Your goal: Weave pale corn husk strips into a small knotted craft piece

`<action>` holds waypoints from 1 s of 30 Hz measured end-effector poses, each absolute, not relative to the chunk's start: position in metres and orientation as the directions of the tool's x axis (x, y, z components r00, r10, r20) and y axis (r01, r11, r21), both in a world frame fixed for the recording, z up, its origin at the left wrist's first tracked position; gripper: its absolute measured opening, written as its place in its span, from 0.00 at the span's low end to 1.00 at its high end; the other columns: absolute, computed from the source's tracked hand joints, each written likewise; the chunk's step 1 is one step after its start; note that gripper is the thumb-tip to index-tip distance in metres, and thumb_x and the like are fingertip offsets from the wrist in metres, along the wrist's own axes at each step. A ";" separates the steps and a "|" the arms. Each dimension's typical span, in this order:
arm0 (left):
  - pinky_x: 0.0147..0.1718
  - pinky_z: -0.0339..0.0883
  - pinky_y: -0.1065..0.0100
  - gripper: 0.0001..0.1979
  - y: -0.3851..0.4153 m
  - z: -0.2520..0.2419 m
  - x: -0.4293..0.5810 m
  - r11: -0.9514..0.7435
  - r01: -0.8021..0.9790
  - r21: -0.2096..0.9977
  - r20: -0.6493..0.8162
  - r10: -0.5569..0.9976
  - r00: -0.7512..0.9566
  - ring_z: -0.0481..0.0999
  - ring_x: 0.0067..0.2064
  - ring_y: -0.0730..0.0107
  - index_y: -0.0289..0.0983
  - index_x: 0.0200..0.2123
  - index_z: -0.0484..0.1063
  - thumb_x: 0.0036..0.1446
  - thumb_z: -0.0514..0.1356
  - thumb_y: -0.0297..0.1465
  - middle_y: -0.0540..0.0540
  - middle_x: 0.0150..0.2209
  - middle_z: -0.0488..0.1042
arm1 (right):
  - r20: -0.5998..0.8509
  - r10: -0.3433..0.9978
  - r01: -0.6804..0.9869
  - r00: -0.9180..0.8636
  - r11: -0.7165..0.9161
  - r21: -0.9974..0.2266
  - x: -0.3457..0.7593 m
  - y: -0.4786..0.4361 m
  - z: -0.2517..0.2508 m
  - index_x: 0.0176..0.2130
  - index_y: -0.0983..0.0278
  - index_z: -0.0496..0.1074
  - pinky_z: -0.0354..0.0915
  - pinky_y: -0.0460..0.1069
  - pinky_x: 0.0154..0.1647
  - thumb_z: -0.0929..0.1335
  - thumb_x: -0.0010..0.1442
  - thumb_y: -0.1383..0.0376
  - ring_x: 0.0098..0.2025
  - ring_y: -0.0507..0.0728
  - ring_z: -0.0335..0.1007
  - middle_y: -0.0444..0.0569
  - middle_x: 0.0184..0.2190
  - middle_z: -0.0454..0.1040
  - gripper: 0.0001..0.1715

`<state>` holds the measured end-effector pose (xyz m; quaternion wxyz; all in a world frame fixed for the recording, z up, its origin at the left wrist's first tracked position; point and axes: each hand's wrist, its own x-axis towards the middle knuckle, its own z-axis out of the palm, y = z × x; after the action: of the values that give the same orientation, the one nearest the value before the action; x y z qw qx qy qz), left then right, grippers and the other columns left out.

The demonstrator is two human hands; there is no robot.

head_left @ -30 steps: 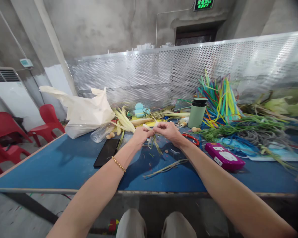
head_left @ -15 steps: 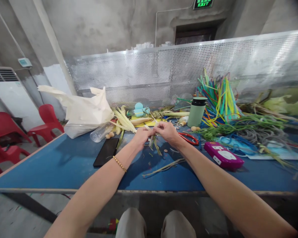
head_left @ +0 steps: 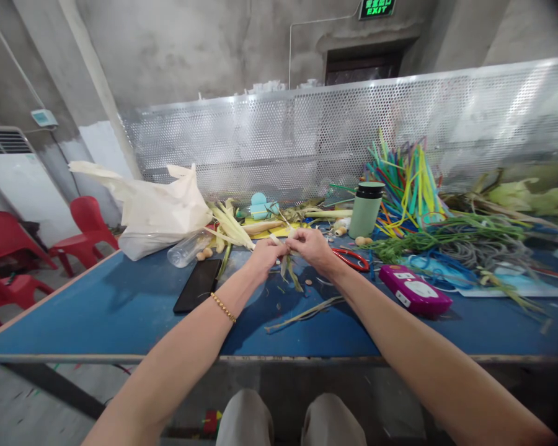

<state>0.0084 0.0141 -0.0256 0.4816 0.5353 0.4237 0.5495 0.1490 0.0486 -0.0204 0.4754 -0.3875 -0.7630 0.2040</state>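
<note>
My left hand (head_left: 264,255) and my right hand (head_left: 312,248) meet above the blue table (head_left: 121,310), both pinched on a small bundle of pale green leaf strips (head_left: 286,265) that hangs down between them. A gold bead bracelet (head_left: 223,307) sits on my left wrist. A loose leaf strip (head_left: 307,313) lies on the table just in front of my hands. Red scissors (head_left: 352,258) rest right beside my right wrist.
A black phone (head_left: 198,285), a clear bottle (head_left: 186,248) and a white bag (head_left: 160,207) lie to the left. A green flask (head_left: 367,209), coloured plastic strips (head_left: 407,183), a magenta box (head_left: 415,290) and piled leaves (head_left: 451,238) fill the right. A perforated metal screen (head_left: 307,142) backs the table; red chairs (head_left: 9,254) stand left.
Both hands stay pinched on the leaf strips with only small finger shifts. The view has drifted slightly.
</note>
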 end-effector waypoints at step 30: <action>0.21 0.58 0.71 0.09 0.015 -0.031 0.010 -0.116 -0.031 0.993 0.120 0.974 0.192 0.65 0.18 0.76 0.32 0.21 0.69 0.49 0.65 0.26 0.49 0.17 0.69 | 0.495 0.824 0.408 -0.275 0.566 -0.716 0.155 0.049 -0.019 0.17 0.64 0.66 0.53 0.46 0.25 0.66 0.45 0.58 0.22 0.50 0.56 0.44 0.16 0.64 0.14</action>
<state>0.0104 0.0147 -0.0307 0.5205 0.5703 0.4133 0.4826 0.1554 0.0494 -0.0194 0.4471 -0.4034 -0.7636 0.2329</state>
